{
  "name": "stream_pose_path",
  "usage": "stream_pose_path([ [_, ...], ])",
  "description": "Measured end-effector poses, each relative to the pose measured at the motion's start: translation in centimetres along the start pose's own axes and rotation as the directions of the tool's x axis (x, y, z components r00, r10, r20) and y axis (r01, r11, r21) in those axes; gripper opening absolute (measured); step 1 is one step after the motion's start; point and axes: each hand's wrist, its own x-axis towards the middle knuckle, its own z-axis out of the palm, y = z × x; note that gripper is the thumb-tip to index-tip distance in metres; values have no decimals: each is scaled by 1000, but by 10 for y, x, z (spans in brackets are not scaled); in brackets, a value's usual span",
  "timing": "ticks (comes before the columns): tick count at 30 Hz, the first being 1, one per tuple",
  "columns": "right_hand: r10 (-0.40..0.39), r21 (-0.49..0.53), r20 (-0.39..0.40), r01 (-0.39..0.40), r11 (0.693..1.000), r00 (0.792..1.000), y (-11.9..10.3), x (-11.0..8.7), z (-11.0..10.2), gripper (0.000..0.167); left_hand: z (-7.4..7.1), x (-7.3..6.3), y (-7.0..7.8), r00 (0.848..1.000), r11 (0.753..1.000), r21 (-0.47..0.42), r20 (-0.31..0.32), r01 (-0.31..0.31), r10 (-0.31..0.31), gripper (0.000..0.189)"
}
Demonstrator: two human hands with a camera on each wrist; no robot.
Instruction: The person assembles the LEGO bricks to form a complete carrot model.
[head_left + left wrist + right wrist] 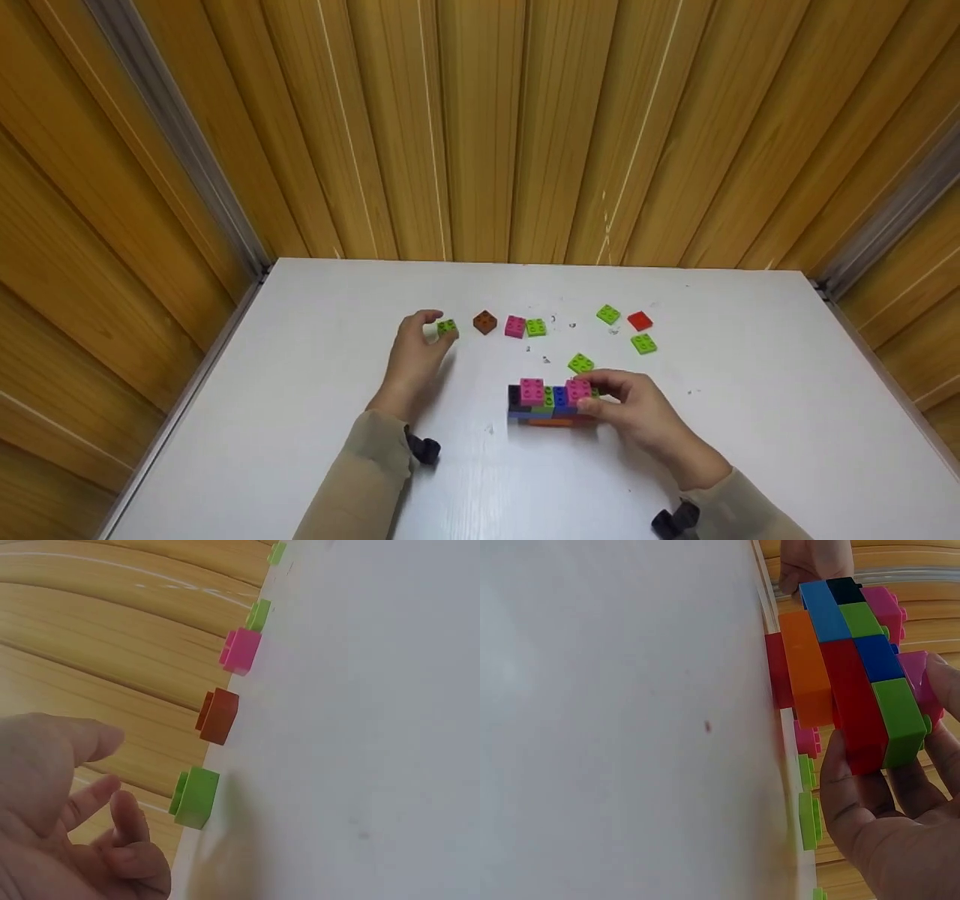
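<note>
My left hand (412, 352) reaches over the table at a green toy brick (446, 326). Thumb and fingers stand apart around this brick in the head view; the left wrist view has the brick (196, 799) just beyond the fingers, resting on the tabletop. With my right hand (639, 405) I grip the right end of a built stack of bricks (544, 411), thumb in front and fingers behind. Orange, red, light blue, dark blue, green and black bricks make up the layers of the stack (853, 682), and two pink bricks sit on top.
Right of the left hand stand a brown brick (484, 322), a pink brick (514, 326) and a green brick (535, 328). A green brick (580, 364) lies just behind the stack. Farther right are a red brick (640, 321) and two more green ones. Wood-patterned panels (480, 135) border the white table (315, 315).
</note>
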Motion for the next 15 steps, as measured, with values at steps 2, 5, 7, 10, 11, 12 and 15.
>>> stream_pose_path([
  [2,-2,3,-1,2,1000,1000,0,0,1,44,-2,4,-3,1000,1000,24,0,11,-11,53],
  [5,4,2,2,-4,1000,1000,-1,-2,0,43,-2,7,-5,1000,998,59,3,31,-31,57],
  [7,5,2,1,-5,1000,1000,-1,-2,0,42,0,8,-6,999,996,77,4,38,-39,57],
  [10,-1,4,3,1,1000,1000,-2,-2,0,42,3,10,-8,999,995,95,8,40,-41,57],
  [11,-3,6,2,3,1000,1000,-2,-2,0,42,5,11,-9,999,994,101,11,37,-38,56],
  [12,-4,6,1,4,1000,1000,-2,-1,1,42,5,11,-9,999,994,107,12,33,-35,56],
  [15,3,9,1,-3,1000,1000,-2,0,2,43,7,13,-12,1000,993,119,12,26,-27,53],
])
